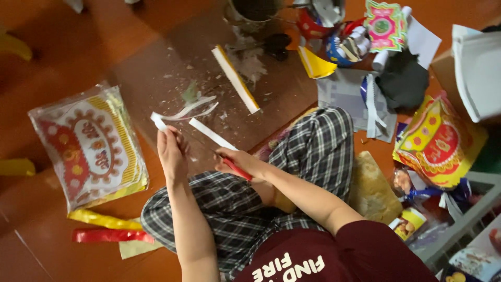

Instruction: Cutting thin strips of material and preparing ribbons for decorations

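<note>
Clearly white and narrow, the paper strip (211,133) runs slantwise over a dark board (209,73) on the floor (62,57), in front of the person's checked trouser knees, with thin curled offcuts (190,109) just beyond it. The left hand (172,151) is raised, palm turned inward, its fingers (163,129) pinched together on a small white paper end (158,121). The right hand (237,161) lies lower, wrist bent, fingers wrapped tight around a red-handled tool (237,169) at the strip's near end; its tip is hidden. A bagged stack of printed paper (88,149) lies well left.
</note>
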